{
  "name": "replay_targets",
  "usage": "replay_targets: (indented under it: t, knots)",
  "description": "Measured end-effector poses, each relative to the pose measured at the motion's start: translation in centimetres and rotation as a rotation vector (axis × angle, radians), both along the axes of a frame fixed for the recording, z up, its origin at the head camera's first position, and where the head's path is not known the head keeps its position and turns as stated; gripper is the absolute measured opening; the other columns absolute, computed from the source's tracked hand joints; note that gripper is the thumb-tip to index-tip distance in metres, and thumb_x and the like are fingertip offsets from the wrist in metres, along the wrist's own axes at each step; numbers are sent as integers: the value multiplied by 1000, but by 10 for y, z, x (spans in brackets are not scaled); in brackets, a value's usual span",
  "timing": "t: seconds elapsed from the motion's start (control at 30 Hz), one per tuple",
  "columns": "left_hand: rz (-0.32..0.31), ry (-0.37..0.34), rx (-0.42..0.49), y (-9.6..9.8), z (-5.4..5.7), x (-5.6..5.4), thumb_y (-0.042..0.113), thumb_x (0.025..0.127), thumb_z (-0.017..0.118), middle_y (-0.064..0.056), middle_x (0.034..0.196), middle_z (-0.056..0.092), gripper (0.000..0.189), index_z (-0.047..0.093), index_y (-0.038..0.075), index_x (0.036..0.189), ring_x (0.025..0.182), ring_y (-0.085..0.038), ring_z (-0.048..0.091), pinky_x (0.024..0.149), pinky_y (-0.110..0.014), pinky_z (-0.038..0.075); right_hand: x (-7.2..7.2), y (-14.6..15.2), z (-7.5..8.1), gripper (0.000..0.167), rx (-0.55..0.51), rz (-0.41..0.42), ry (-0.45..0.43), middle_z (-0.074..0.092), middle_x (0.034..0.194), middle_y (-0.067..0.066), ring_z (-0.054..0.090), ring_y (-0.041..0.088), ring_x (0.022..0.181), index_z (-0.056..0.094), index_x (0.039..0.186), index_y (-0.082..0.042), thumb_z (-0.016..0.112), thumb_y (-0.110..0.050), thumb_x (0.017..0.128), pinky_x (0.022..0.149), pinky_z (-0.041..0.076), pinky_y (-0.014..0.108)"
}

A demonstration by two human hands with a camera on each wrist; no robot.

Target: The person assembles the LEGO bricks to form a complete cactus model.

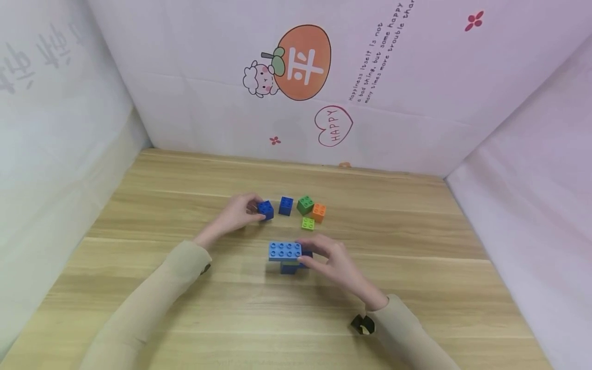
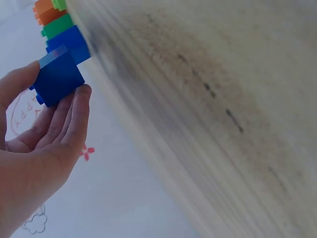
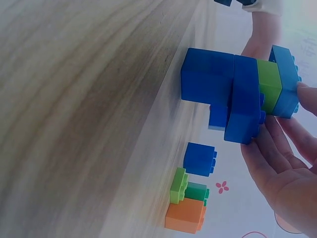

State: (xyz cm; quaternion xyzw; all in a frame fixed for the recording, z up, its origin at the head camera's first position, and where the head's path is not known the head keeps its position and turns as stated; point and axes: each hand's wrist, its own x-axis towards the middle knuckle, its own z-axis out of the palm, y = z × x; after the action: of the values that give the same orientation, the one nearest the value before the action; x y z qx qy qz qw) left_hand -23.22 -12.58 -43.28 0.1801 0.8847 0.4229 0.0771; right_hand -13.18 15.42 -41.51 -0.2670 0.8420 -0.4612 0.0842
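My left hand (image 1: pixel 236 211) pinches a dark blue building block (image 2: pixel 59 79) between thumb and fingers, at the left end of the loose blocks. My right hand (image 1: pixel 339 264) holds the right side of a small block stack nearer to me. On top of that stack is a light blue eight-stud block (image 1: pixel 283 251). Beneath it, in the right wrist view, come a lime green block (image 3: pixel 269 87), a longer dark blue block (image 3: pixel 242 99) and a dark blue cube block (image 3: pixel 207 74) at the bottom. The thumb lies by the top block, with the fingers along the stack's side.
Behind the stack stand another dark blue block (image 1: pixel 285 205), a green block (image 1: pixel 305 204), an orange block (image 1: pixel 318 212) and a thin lime block (image 1: pixel 308 223). Printed white cloth (image 1: pixel 208 103) walls the wooden table (image 1: pixel 231 318) at the back and sides.
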Motion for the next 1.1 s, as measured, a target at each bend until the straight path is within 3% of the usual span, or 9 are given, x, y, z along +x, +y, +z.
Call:
replay_targets:
  t: [0.23, 0.5, 1.1]
  knots:
    - [-48, 15, 34, -8, 13, 15, 14, 89, 72, -21, 115, 69, 40, 60, -3, 124, 106, -32, 67, 95, -42, 59, 0, 1, -1, 38, -3, 2, 11, 67, 127, 8, 66, 24, 117, 64, 128, -11, 71, -19, 91, 102, 55, 43]
    - [-113, 44, 10, -14, 28, 33, 12, 90, 70, -18, 118, 69, 41, 60, -2, 128, 108, -30, 67, 97, -43, 58, -1, 1, -2, 38, -7, 7, 29, 67, 127, 8, 66, 24, 116, 64, 127, -10, 71, -18, 91, 101, 55, 44]
    - [-172, 100, 21, -16, 55, 67, 11, 90, 70, -15, 119, 70, 39, 61, 0, 127, 107, -28, 69, 96, -40, 59, -2, 1, -3, 36, -10, 11, 52, 68, 126, 8, 67, 25, 116, 65, 126, -11, 71, -19, 92, 100, 56, 43]
